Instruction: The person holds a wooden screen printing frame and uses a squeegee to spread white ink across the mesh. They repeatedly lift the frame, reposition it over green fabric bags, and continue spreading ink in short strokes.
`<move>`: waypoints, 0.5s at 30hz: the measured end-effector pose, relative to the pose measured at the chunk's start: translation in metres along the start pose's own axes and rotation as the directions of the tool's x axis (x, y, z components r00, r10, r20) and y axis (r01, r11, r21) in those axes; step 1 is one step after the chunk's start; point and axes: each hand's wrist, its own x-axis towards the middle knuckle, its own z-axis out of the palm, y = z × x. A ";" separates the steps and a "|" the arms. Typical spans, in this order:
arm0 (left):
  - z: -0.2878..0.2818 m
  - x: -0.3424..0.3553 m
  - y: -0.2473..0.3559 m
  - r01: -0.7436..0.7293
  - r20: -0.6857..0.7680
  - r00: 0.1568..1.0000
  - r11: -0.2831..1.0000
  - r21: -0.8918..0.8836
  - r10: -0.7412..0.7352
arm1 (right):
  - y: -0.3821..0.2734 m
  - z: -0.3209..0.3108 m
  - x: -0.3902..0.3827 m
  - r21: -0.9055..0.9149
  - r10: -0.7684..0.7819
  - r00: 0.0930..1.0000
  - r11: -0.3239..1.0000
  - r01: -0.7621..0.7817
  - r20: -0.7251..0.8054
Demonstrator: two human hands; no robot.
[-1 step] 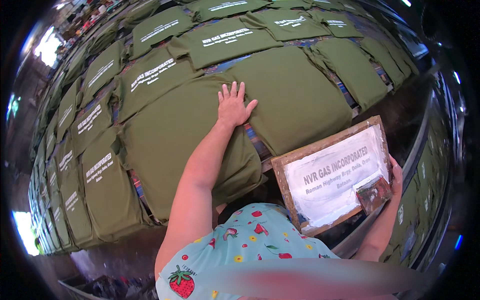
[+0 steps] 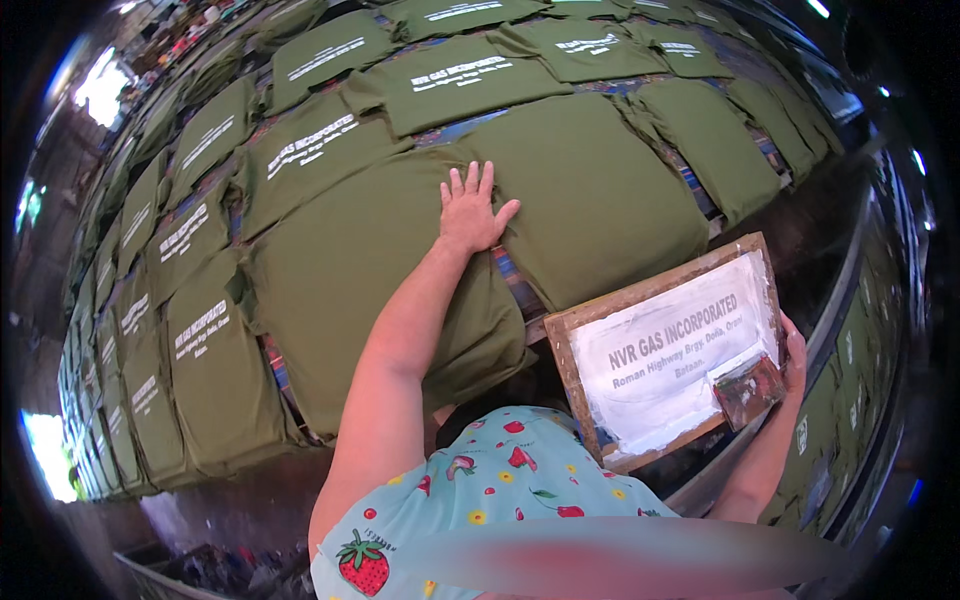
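My left hand (image 2: 470, 210) lies palm down with fingers spread on a plain olive-green T-shirt (image 2: 350, 255), close to its far right corner. Beside it on the right is a second plain olive-green T-shirt (image 2: 595, 190). At the lower right, my right hand (image 2: 793, 358) grips the right edge of a wooden-framed printing screen (image 2: 655, 350), tilted, with grey lettering on its white-smeared mesh. A paint-stained brown block (image 2: 750, 392), perhaps a squeegee, rests in the screen's near right corner. The right fingers behind the frame are partly hidden.
Rows of olive-green T-shirts with white printing (image 2: 310, 145) cover the long table to the left and far side. Several unprinted ones (image 2: 705, 140) lie at the right. Behind the screen on the right runs a dark rail (image 2: 835, 290), with more green shirts (image 2: 850, 390) beyond it.
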 end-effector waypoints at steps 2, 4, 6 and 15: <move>-0.010 -0.016 -0.001 -0.017 -0.033 0.999 1.000 -0.009 0.017 | -0.002 0.005 0.014 0.040 0.016 1.000 0.999 -0.016 0.000; -0.022 -0.050 0.003 -0.110 -0.192 0.978 0.987 -0.119 0.086 | -0.002 0.010 0.024 0.049 0.023 1.000 0.999 -0.023 0.006; -0.040 -0.094 0.011 -0.220 -0.316 0.941 0.931 -0.292 0.123 | -0.001 0.013 0.032 0.027 0.005 1.000 1.000 -0.005 0.002; -0.136 -0.304 0.078 0.503 0.494 0.757 0.101 -0.859 0.428 | -0.006 0.023 0.032 0.212 0.066 0.987 0.973 -0.097 0.149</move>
